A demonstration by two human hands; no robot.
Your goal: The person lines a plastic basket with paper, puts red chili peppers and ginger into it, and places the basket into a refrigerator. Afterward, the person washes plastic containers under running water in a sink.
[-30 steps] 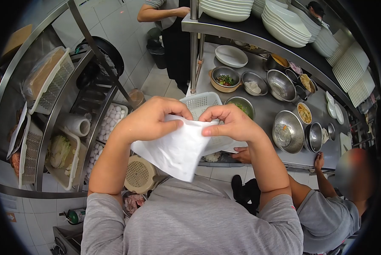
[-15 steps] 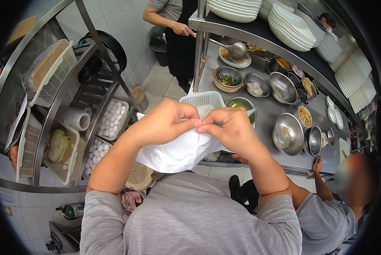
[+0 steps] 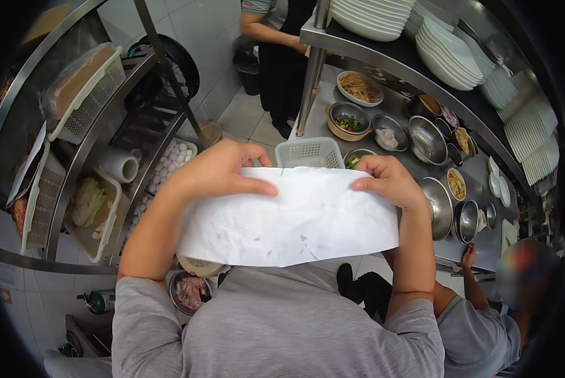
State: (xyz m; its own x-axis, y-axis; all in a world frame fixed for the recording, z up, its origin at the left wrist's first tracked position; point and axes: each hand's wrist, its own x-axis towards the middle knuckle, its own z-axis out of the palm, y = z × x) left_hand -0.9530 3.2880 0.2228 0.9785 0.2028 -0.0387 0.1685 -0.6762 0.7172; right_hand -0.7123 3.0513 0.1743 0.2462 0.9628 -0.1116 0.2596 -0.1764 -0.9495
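Observation:
A white sheet point(image 3: 288, 217), which looks like paper, hangs spread out in front of my chest, with creases and small grey spots on it. My left hand point(image 3: 229, 169) pinches its upper edge on the left, the thumb lying on the near face. On the right, my right hand point(image 3: 389, 179) grips the same upper edge between thumb and fingers. Just beyond the sheet stands a pale perforated basket point(image 3: 310, 153) at the table's edge. Part of a bowl with green pieces point(image 3: 356, 159) shows by my right fingers.
A steel table point(image 3: 389, 104) ahead holds several metal bowls and a plate of noodles point(image 3: 360, 88). Above it runs a shelf with stacked white plates point(image 3: 446, 53). Left stands a rack with egg trays point(image 3: 171, 164) and cabbage point(image 3: 88, 200). One co-worker point(image 3: 282, 57) stands ahead, another point(image 3: 478, 327) to the right.
My hands have moved apart from a joined pinch, and the bunched sheet is now stretched wide between them. The ladle over the noodles has gone from view.

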